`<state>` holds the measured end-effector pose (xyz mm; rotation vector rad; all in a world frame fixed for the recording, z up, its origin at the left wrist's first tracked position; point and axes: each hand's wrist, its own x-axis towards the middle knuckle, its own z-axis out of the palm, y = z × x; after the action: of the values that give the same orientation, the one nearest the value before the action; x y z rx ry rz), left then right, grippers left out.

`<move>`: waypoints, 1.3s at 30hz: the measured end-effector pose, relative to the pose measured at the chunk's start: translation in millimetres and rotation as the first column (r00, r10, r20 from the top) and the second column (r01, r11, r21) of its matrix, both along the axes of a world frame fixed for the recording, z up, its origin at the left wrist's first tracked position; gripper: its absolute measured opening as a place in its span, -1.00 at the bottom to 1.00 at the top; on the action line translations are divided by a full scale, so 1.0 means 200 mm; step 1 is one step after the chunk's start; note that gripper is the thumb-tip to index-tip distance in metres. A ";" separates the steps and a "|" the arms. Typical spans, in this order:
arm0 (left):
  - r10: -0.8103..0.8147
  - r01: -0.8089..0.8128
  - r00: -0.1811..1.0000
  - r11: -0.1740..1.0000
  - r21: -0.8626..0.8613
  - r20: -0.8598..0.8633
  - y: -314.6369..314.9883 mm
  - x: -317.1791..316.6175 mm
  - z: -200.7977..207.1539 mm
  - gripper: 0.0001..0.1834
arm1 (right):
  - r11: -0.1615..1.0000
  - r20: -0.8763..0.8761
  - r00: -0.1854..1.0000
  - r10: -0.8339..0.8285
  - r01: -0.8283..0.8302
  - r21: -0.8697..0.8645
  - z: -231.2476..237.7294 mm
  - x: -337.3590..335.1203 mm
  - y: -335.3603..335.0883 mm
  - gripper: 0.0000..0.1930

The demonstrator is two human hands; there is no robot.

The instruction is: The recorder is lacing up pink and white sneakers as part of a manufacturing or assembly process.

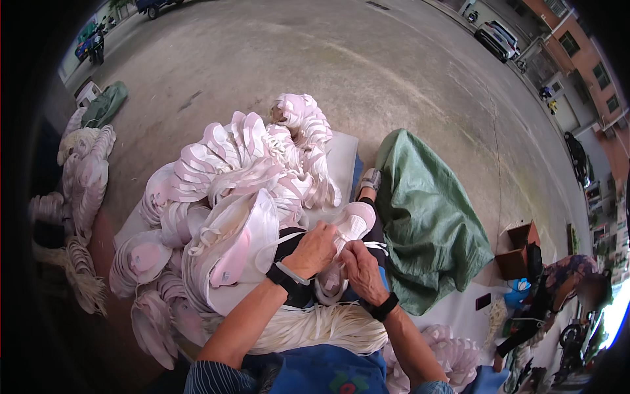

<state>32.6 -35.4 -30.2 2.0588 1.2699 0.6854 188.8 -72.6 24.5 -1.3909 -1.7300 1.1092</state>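
A pale pink and white shoe upper (355,222) lies over my lap, its rounded toe pointing away from me. My left hand (316,249) is closed at the upper's left edge, and a white shoelace (270,245) trails out beside it. On the right side of the upper, my right hand (364,274) pinches with thumb and fingertips at the lacing, where another lace end shows. The fingertips partly cover the lace there. Across my lap, close to my body, rests a thick bundle of cream-white laces (312,336).
Strings of stacked pink-white uppers (226,154) heap up at front left. A green tarp-covered bulk (426,223) stands to the right. More uppers (85,171) lie far left. At right, a person (558,289) bends near a brown box (515,253) and a phone (483,301).
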 end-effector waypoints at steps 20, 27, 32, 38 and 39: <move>-0.049 0.052 0.997 0.998 0.046 -0.056 0.04 -0.03 -0.05 -0.80 | 0.966 0.545 0.799 -0.255 0.183 0.184 -0.22 -0.07 0.13 -0.80; -0.006 0.005 1.000 1.000 -0.016 -0.025 0.04 -0.02 0.00 -0.81 | 0.970 0.518 0.825 -0.226 0.144 0.194 -0.21 -0.06 0.13 -0.78; -0.068 0.069 0.997 0.996 0.048 -0.028 0.05 -0.05 -0.05 -0.84 | 0.975 0.631 0.763 -0.143 0.000 0.221 -0.18 -0.09 0.07 -0.80; -0.051 0.056 0.993 0.998 -0.042 0.108 0.07 -0.04 0.00 -0.88 | 0.949 0.630 0.765 -0.134 -0.083 0.303 -0.21 -0.09 0.11 -0.82; -0.027 0.031 0.994 0.999 -0.039 0.106 0.07 -0.04 0.00 -0.88 | 0.950 0.606 0.788 -0.106 -0.100 0.296 -0.20 -0.08 0.12 -0.82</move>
<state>25.1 -20.7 -29.4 1.9777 1.1828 0.7397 172.3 -47.9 -15.6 -1.6511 -2.2318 0.3316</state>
